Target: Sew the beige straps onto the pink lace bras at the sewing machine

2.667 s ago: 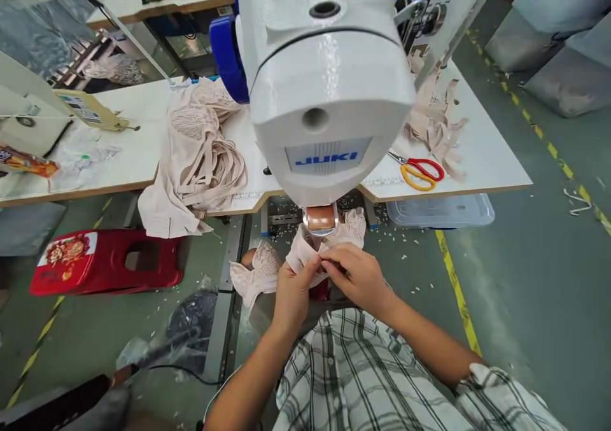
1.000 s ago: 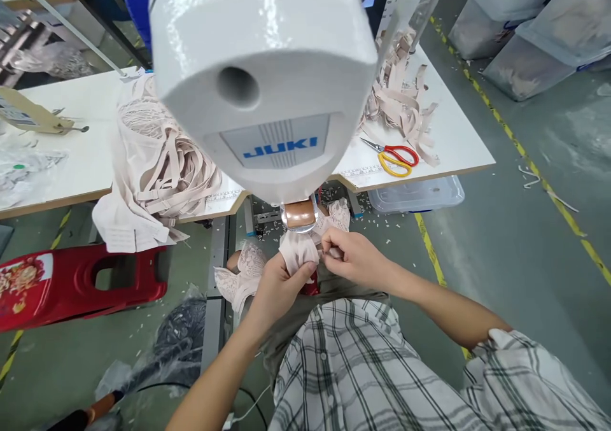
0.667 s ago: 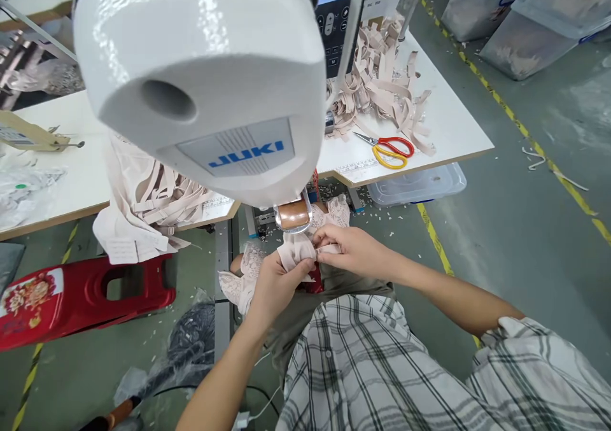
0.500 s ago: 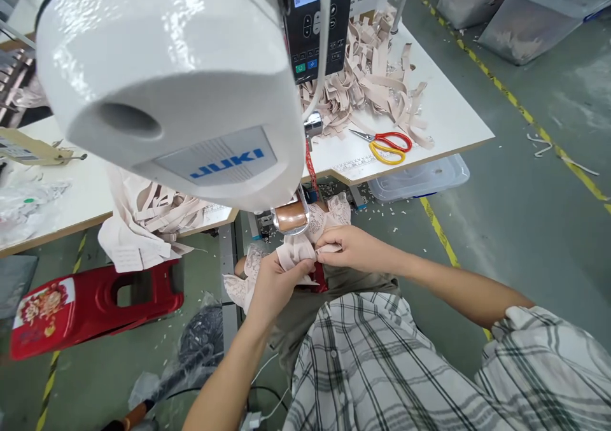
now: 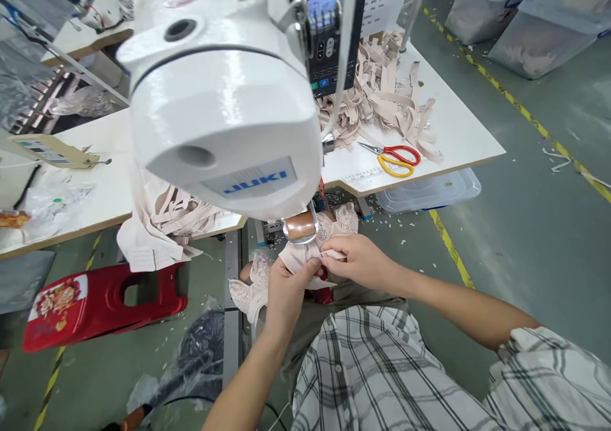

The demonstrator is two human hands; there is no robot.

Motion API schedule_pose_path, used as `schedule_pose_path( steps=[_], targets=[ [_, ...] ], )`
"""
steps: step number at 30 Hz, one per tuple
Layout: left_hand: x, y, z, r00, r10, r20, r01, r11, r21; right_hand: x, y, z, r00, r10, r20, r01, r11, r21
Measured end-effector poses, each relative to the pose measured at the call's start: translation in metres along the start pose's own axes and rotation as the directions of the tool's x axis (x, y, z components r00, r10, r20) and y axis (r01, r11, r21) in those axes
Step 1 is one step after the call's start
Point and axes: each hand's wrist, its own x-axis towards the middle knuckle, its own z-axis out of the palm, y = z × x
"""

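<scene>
A pale pink garment with lace edges [image 5: 256,281] lies across my lap, under the head of the white sewing machine [image 5: 224,132]. My left hand [image 5: 289,284] grips its smooth folded band, thumb on top. Close beside it, my right hand [image 5: 361,259] pinches a narrow end of the same pale fabric between thumb and fingers. Just above both hands is the machine's copper-coloured front part [image 5: 300,226] in a clear guard. The needle area is hidden from view.
Red-and-yellow-handled scissors [image 5: 400,162] lie on the white tabletop [image 5: 458,132]. Piles of pale fabric strips sit to the right [image 5: 389,97] and left [image 5: 169,218]. A control panel [image 5: 329,49] stands behind. A red stool [image 5: 105,300] is at lower left; plastic bins [image 5: 529,49] stand upper right.
The camera view has shifted, so the machine and table appear further right and more of the machine's top shows. Both hands keep their hold on the garment with little movement.
</scene>
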Motion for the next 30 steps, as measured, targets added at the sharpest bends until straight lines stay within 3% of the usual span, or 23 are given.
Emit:
schedule_pose_path(
  steps=[4, 7, 9, 12, 14, 16, 17, 18, 20, 23, 28, 30],
  targets=[
    [-0.009, -0.004, -0.009, 0.999, 0.019, -0.042, -0.027, 0.982, -0.187, 0.011, -0.013, -0.018, 0.982, 0.073, 0.177, -0.112, 0.968, 0.226],
    [-0.019, -0.015, -0.014, 0.989, 0.147, 0.032, -0.132, 0.949, -0.288, 0.023, -0.030, -0.033, 0.940, 0.104, 0.326, -0.239, 0.882, 0.406],
    [-0.024, -0.018, -0.013, 0.956, 0.279, 0.086, -0.245, 0.926, -0.286, 0.032, -0.042, -0.041, 0.893, 0.060, 0.445, -0.254, 0.885, 0.389],
    [-0.023, -0.010, -0.019, 0.839, 0.541, 0.054, -0.523, 0.830, -0.193, 0.049, -0.057, -0.048, 0.867, -0.022, 0.498, -0.047, 0.991, 0.125],
    [-0.015, 0.000, -0.030, 0.691, 0.720, 0.064, -0.722, 0.691, 0.029, 0.060, -0.063, -0.050, 0.912, -0.063, 0.406, 0.137, 0.978, -0.155],
    [-0.002, 0.007, -0.044, 0.548, 0.802, 0.238, -0.818, 0.453, 0.356, 0.068, -0.064, -0.049, 0.942, -0.094, 0.321, 0.216, 0.905, -0.367],
    [0.005, 0.009, -0.051, 0.513, 0.781, 0.355, -0.813, 0.311, 0.492, 0.071, -0.063, -0.048, 0.947, -0.103, 0.304, 0.231, 0.877, -0.422],
    [0.012, 0.011, -0.057, 0.512, 0.727, 0.457, -0.789, 0.187, 0.585, 0.072, -0.062, -0.047, 0.949, -0.109, 0.297, 0.240, 0.861, -0.449],
    [0.026, 0.012, -0.065, 0.565, 0.593, 0.574, -0.736, 0.049, 0.675, 0.073, -0.060, -0.046, 0.949, -0.124, 0.290, 0.252, 0.853, -0.457],
    [0.042, 0.013, -0.070, 0.607, 0.485, 0.630, -0.719, -0.003, 0.695, 0.071, -0.058, -0.045, 0.951, -0.148, 0.273, 0.259, 0.863, -0.435],
    [0.051, 0.016, -0.071, 0.493, 0.548, 0.676, -0.772, -0.082, 0.630, 0.070, -0.061, -0.047, 0.944, -0.158, 0.291, 0.276, 0.861, -0.428],
    [0.049, 0.018, -0.069, 0.474, 0.568, 0.673, -0.772, -0.099, 0.628, 0.067, -0.057, -0.047, 0.944, -0.161, 0.287, 0.280, 0.851, -0.444]
  ],
)
